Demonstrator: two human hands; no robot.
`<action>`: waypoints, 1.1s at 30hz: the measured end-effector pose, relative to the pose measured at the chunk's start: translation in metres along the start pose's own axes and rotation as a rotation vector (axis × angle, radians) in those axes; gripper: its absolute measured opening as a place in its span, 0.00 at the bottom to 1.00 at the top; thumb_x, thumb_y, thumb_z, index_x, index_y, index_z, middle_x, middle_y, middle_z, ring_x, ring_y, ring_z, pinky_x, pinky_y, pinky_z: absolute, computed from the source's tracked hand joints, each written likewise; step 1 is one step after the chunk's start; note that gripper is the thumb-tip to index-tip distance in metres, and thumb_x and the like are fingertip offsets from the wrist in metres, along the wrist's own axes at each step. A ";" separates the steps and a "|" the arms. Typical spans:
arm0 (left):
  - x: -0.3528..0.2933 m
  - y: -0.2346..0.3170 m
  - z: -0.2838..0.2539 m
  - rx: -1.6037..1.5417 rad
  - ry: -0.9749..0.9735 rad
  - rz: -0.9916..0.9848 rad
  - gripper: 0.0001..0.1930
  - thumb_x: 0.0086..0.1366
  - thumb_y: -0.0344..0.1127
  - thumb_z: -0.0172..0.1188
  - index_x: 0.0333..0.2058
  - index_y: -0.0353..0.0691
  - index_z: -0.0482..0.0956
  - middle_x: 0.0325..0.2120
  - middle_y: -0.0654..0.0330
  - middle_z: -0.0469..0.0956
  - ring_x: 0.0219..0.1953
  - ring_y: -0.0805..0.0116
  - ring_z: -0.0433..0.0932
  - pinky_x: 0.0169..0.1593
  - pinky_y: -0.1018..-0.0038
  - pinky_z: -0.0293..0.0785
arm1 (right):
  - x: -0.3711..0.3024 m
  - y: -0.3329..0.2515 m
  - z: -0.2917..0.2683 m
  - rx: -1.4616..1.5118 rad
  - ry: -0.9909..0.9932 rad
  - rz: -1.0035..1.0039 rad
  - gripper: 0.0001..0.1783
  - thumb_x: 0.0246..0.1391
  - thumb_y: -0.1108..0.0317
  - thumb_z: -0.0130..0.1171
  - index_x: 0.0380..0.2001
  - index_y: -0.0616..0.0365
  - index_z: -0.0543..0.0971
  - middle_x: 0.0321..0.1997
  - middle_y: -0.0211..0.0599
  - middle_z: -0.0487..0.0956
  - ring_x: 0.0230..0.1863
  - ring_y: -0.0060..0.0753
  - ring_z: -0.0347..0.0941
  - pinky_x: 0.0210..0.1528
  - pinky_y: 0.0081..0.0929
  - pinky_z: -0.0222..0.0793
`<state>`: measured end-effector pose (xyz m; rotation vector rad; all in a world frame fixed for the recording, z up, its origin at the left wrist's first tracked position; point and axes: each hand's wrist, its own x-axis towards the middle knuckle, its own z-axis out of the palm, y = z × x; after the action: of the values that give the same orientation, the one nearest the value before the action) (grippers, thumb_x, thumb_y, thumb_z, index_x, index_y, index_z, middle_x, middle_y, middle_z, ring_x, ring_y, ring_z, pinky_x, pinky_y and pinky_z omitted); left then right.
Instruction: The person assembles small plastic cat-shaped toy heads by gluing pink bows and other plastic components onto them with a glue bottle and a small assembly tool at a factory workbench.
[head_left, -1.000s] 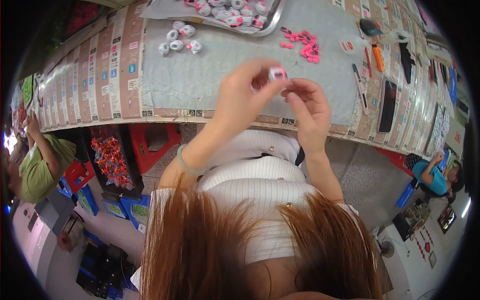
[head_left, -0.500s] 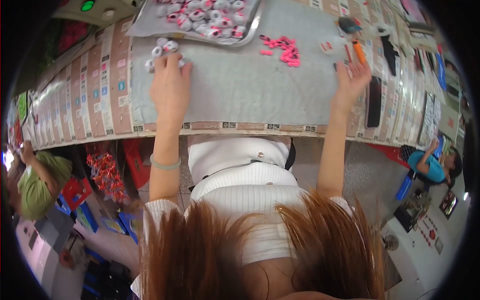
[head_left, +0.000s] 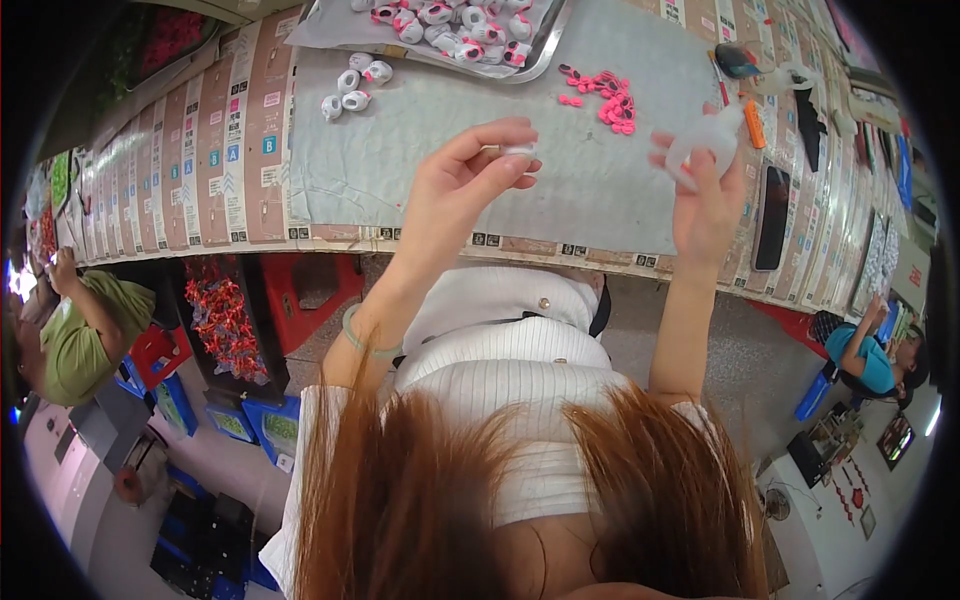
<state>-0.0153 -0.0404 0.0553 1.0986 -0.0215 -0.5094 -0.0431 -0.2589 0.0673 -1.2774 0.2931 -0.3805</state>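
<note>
My left hand point(head_left: 478, 172) is raised over the grey cloth point(head_left: 480, 205), its thumb and fingers pinching a small white rounded piece point(head_left: 518, 150). In my right hand point(head_left: 705, 195), at the cloth's right side, is a translucent white squeeze bottle point(head_left: 712, 140), with the fingers wrapped round it. Small pink pieces point(head_left: 615, 105) lie in a loose cluster on the cloth between and beyond my hands. Several white rounded pieces point(head_left: 357, 100) like the held one sit at the cloth's left.
A metal tray point(head_left: 545, 65) of white pieces with pink and black parts stands at the back. Right of the cloth lie a black phone point(head_left: 772, 218), an orange tool point(head_left: 754, 124) and a dark slim item point(head_left: 808, 130). People point(head_left: 95, 335) work on both sides.
My left hand has moved right from the white pieces, carrying one. My right hand has picked up the squeeze bottle. The view has shifted slightly.
</note>
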 end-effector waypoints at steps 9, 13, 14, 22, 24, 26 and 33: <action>-0.005 -0.007 0.012 0.169 0.060 0.123 0.16 0.53 0.23 0.56 0.42 0.33 0.69 0.34 0.61 0.73 0.36 0.76 0.72 0.42 0.81 0.69 | -0.049 -0.017 0.022 -0.169 -0.116 -0.141 0.22 0.35 0.76 0.64 0.37 0.64 0.68 0.35 0.39 0.71 0.33 0.26 0.68 0.35 0.19 0.65; -0.007 -0.007 0.013 0.210 0.081 0.158 0.15 0.52 0.24 0.57 0.40 0.33 0.69 0.33 0.61 0.73 0.36 0.76 0.73 0.41 0.81 0.70 | -0.052 -0.018 0.024 -0.309 -0.206 -0.401 0.23 0.31 0.75 0.67 0.35 0.64 0.69 0.34 0.39 0.70 0.33 0.27 0.67 0.34 0.20 0.64; -0.007 -0.007 0.013 0.209 0.081 0.157 0.15 0.52 0.24 0.57 0.40 0.33 0.69 0.33 0.61 0.73 0.36 0.76 0.73 0.41 0.81 0.70 | -0.054 -0.019 0.024 -0.310 -0.206 -0.401 0.23 0.31 0.75 0.67 0.35 0.64 0.69 0.34 0.39 0.70 0.33 0.27 0.67 0.34 0.20 0.64; -0.009 -0.004 0.013 0.223 0.073 0.151 0.15 0.52 0.24 0.58 0.40 0.33 0.69 0.34 0.60 0.73 0.35 0.76 0.73 0.41 0.80 0.70 | -0.056 -0.020 0.027 -0.429 -0.152 -0.398 0.22 0.32 0.75 0.67 0.33 0.64 0.70 0.31 0.36 0.70 0.30 0.24 0.67 0.31 0.17 0.63; -0.009 -0.002 0.014 0.215 0.076 0.148 0.15 0.52 0.24 0.58 0.40 0.33 0.69 0.34 0.60 0.73 0.36 0.76 0.73 0.41 0.80 0.70 | -0.056 -0.019 0.026 -0.442 -0.155 -0.389 0.22 0.32 0.75 0.67 0.33 0.64 0.70 0.31 0.36 0.70 0.30 0.24 0.67 0.31 0.17 0.63; -0.010 -0.002 0.014 0.210 0.078 0.144 0.15 0.52 0.25 0.58 0.40 0.33 0.69 0.34 0.60 0.73 0.36 0.76 0.73 0.41 0.80 0.70 | -0.056 -0.017 0.026 -0.454 -0.157 -0.379 0.22 0.32 0.75 0.67 0.33 0.64 0.70 0.31 0.36 0.70 0.30 0.24 0.67 0.31 0.18 0.63; -0.009 -0.003 0.014 0.215 0.070 0.149 0.15 0.52 0.24 0.57 0.40 0.32 0.69 0.34 0.60 0.73 0.36 0.75 0.73 0.42 0.80 0.70 | -0.056 -0.017 0.028 -0.450 -0.154 -0.389 0.22 0.31 0.74 0.68 0.32 0.63 0.70 0.30 0.36 0.70 0.30 0.24 0.67 0.31 0.18 0.64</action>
<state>-0.0285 -0.0493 0.0609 1.3140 -0.0978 -0.3398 -0.0844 -0.2146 0.0913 -1.8045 -0.0084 -0.5628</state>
